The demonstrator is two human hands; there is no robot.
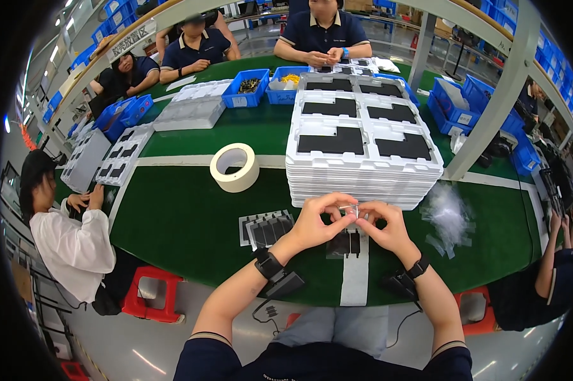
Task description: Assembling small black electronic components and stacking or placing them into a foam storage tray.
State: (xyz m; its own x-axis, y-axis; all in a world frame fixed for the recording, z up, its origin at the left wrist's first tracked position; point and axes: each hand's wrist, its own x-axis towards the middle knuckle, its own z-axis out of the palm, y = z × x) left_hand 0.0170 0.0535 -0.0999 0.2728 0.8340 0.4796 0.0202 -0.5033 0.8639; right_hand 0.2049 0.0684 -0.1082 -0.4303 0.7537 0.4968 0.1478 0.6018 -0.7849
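My left hand and my right hand meet in front of me, thumbs and forefingers pinched together. Between their fingertips is a small clear plastic piece, its exact kind too small to tell. Just below the fingers, flat black parts lie over a pale strip on the green table. Left of my left hand rests a small group of light sheets with black pieces. Right of my right hand is a loose pile of clear plastic film pieces.
A tall stack of white trays with flat black parts stands just beyond my hands. A roll of cream tape sits to its left. Blue bins line the far side. A metal post rises at right. Other people sit around the table.
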